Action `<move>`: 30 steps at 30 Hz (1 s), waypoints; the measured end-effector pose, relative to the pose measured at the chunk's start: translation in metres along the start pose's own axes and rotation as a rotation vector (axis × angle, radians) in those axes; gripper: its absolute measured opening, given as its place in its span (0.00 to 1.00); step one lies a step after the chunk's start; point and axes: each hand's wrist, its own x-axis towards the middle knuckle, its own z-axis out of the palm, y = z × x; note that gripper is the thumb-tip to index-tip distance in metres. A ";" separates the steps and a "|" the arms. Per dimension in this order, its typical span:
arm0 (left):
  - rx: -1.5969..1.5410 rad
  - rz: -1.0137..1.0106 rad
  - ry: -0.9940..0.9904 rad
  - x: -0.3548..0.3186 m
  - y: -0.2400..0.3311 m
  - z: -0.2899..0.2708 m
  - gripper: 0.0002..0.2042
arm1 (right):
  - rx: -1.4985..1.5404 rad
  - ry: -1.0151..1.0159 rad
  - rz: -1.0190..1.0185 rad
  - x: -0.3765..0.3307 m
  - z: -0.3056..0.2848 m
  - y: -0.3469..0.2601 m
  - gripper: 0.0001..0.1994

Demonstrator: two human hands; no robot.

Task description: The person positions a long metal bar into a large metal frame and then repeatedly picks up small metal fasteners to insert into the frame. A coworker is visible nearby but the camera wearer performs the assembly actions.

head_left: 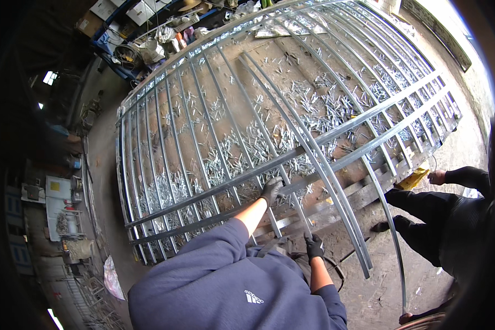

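A large frame of silvery metal bars lies over a worktable, with two long rails (214, 190) crossing many slimmer bars. My left hand (271, 191), in a dark glove, is closed at the near rail, beside a slim metal bar (295, 202) that crosses it. Its fingertips are partly hidden. My right hand (314, 246), also gloved, is closed around the near end of that slim bar, past the table edge. Just to the right, a pair of long loose-ended bars (335, 190) runs across the rails and sticks out toward me.
Short metal pieces (335, 107) lie scattered over the tabletop. At the right, a person in dark clothes (451, 220) stands close; a hand (406, 318) at the lower right touches a long bar (393, 236). Shelves with clutter (148, 49) stand behind. A dark cable (338, 269) lies near my right hand.
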 end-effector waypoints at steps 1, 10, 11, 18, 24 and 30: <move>-0.023 0.027 0.012 0.001 -0.001 -0.001 0.15 | 0.035 0.002 -0.067 0.012 0.007 -0.007 0.24; -0.026 0.005 0.038 -0.004 -0.002 -0.004 0.15 | 0.519 -0.182 0.136 0.046 0.026 -0.018 0.13; -0.061 0.002 0.053 -0.008 0.000 -0.006 0.16 | 0.536 -0.204 0.101 0.044 0.023 -0.026 0.13; -0.136 0.127 0.198 -0.062 0.005 -0.025 0.18 | -0.089 0.220 -0.730 -0.007 -0.080 -0.064 0.16; -0.150 0.030 0.267 -0.130 -0.026 -0.026 0.16 | -0.597 0.481 -0.595 -0.063 -0.166 -0.004 0.30; -0.210 -0.127 0.250 -0.187 -0.085 0.038 0.14 | -0.384 0.082 -0.377 -0.038 -0.169 0.059 0.14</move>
